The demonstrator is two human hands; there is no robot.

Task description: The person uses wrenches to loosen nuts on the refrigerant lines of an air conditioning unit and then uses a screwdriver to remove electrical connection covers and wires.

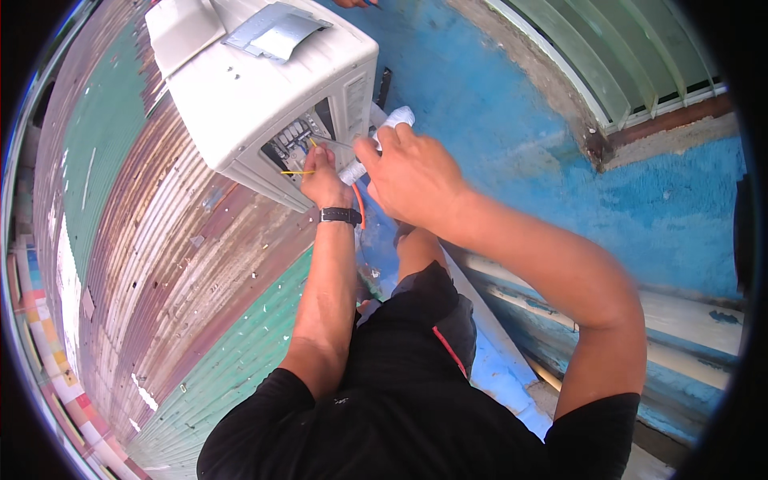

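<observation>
A white outdoor air-conditioner unit (264, 96) stands ahead of me, with an opening in its side that shows a terminal block (293, 138) and wiring. My left hand (322, 178), a dark watch on its wrist, is at this opening with its fingers pinched on a thin yellow wire (297, 172). Just to the right, my right hand (416, 176) is closed round a screwdriver, whose thin shaft (342, 146) points left at the terminals. Its handle is mostly hidden in my fingers. A white-wrapped pipe (399, 118) passes behind my right hand.
An orange tube (359, 210) hangs below my hands. A bent silver metal cover (276, 30) lies on top of the unit. Corrugated roofing (184, 264) spreads to the left; a blue wall (496, 120) with a louvred window (632, 56) rises right. Another person's hand (352, 3) shows at the top edge.
</observation>
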